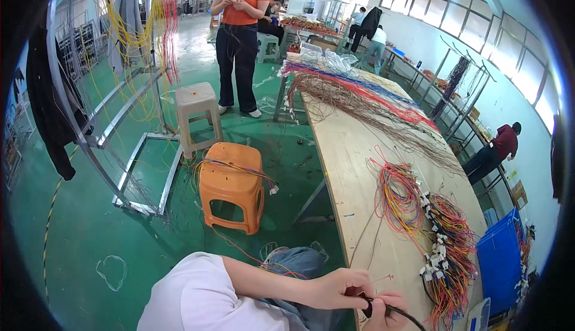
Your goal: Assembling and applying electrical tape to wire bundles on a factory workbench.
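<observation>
At the table's near edge, my left hand (344,287) is closed, its thumb and fingers pinched on a black cable (408,315). My right hand (388,308) grips the same cable close beside it, thumb uppermost. From there the cable curves away to the lower right. A dark, thicker part shows between the two hands, too small to make out. On the table (335,196), to the right of my hands, lies a heap of wire harnesses (452,247) with white connectors. Beyond it is a looped bundle of red and yellow wires (398,193).
An orange stool (230,178) with wires across it stands left of the table, a beige stool (196,106) behind it. A metal rack (99,133) hung with wires is at left. Long wire bundles (359,100) cover the table's far end. A person (242,38) stands beyond; a blue bin (500,259) is at right.
</observation>
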The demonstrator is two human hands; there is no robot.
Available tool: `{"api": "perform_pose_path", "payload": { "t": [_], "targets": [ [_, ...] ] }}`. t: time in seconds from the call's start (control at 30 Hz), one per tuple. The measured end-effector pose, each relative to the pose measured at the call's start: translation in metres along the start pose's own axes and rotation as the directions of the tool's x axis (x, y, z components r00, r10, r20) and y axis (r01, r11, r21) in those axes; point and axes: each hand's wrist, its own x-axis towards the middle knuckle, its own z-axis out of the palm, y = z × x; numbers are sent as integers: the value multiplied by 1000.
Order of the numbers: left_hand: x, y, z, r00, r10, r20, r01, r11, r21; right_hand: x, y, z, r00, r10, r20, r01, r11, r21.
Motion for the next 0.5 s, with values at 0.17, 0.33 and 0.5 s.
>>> {"api": "perform_pose_path", "payload": {
  "t": [0.17,0.33,0.5],
  "targets": [
    [1,8,-2,977,-170,-131,203,931,304,3,-6,0,987,-144,71,158,952,-262],
    [4,-3,-9,836,-499,229,549,769,-328,1,-1,1,997,-79,-13,73,964,-256],
    [2,0,-10,881,-468,74,373,590,-716,-2,-3,5,998,-55,-43,51,995,-90]
  ]
}}
